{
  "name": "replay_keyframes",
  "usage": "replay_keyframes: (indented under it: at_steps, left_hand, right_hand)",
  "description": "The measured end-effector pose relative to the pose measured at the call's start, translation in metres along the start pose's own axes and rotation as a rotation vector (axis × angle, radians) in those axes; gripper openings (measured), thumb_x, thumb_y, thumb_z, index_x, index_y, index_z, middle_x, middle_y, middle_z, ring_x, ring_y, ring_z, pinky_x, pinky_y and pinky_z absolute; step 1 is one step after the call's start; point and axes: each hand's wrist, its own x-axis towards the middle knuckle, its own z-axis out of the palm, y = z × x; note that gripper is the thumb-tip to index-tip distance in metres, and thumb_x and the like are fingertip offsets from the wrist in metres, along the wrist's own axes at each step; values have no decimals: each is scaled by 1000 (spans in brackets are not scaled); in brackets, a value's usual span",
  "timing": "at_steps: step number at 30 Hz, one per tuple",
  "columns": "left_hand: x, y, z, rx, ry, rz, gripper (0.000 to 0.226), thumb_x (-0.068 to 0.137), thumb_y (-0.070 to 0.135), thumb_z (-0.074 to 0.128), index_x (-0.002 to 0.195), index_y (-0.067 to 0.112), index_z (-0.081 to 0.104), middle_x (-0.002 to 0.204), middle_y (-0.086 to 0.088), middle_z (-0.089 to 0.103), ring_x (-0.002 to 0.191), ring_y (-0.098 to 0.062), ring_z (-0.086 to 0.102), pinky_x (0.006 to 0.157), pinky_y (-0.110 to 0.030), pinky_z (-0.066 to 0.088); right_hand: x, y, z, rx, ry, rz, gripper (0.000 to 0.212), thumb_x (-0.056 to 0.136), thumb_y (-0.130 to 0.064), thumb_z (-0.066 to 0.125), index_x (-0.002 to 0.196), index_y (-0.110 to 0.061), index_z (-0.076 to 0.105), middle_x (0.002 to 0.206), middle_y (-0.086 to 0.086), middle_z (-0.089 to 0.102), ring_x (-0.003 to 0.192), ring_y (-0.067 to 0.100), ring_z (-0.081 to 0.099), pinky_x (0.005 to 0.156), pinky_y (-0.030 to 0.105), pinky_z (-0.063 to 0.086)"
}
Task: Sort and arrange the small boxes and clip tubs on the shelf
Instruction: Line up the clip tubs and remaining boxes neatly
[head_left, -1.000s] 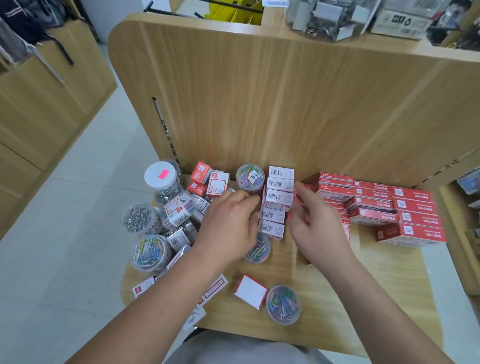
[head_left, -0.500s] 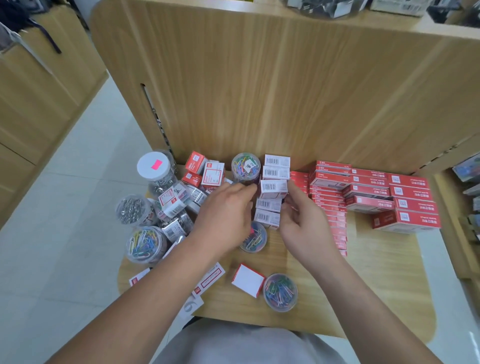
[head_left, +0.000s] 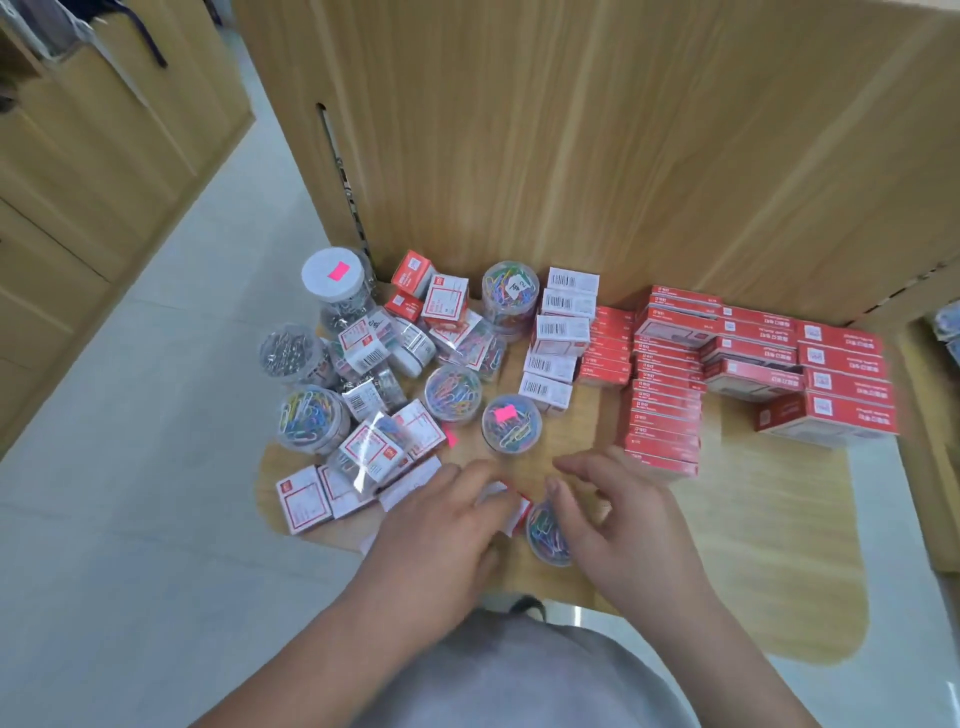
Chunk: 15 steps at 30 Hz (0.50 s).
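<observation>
The shelf (head_left: 753, 545) is looking roughly half sorted. At its right the red boxes (head_left: 779, 358) are sitting in tidy stacks, while at the left a jumble of clip tubs and small boxes (head_left: 363, 364) is awaiting sorting. Between them the white barcoded boxes (head_left: 558, 338) are forming a neat column. Near the front edge the left hand (head_left: 441, 535) is covering a white-and-red box (head_left: 506, 501), its fingers too blurred to judge. The right hand (head_left: 618, 525) is spreading its fingers apart over a tub of coloured clips (head_left: 545, 535).
</observation>
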Motion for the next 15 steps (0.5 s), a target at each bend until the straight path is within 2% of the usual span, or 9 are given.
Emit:
replay_keyframes:
  at_steps: [2,3,5,7,11,15]
  left_hand:
    - [5,1,6,72,12,14,32,77,27,44,103,31,63,125,12,57,95,-17,51,61,-34,51]
    - [7,1,6,91,21,14,27,79,26,45,99,30,63,120,12,59,93,-17,49,60,-34,51]
    - [8,1,5,130,66,5,14,78,24,57,90,29,63,101,11,61,89,-16,48,60,-35,51]
    - [0,1,2,130,104,-28,15,77,27,67,92,28,64,93,10,59,90,-17,50,62,-36,52]
    - [-24,-2,1,43,133,-180,30,89,48,62,109,27,67,97,7,58,92,-21,59,64,-39,54]
    - [-34,-4,12,74,124,-230,30,80,40,68,108,30,65,97,8,56,85,-20,64,52,-35,53]
  right_hand:
    - [11,-6,4,-49,15,-125,22,91,-25,63,109,-19,74,109,-6,69,100,19,65,89,35,53]
    - [17,-10,7,-85,-3,-190,26,92,-23,61,115,-18,73,118,-3,69,108,21,64,95,34,51]
    - [28,-14,13,-156,-63,-300,34,93,-25,58,124,-16,69,131,1,66,122,23,59,105,33,46]
    - [31,-13,18,-171,-125,-342,36,96,-27,57,128,-15,67,138,3,62,130,24,55,110,37,44]
    - [25,-14,19,-128,-167,-254,39,97,-37,54,128,-17,68,136,-5,60,124,21,59,100,40,52]
    - [15,-24,20,-130,-149,-265,31,93,-32,58,118,-19,72,121,-8,65,107,21,66,87,36,56]
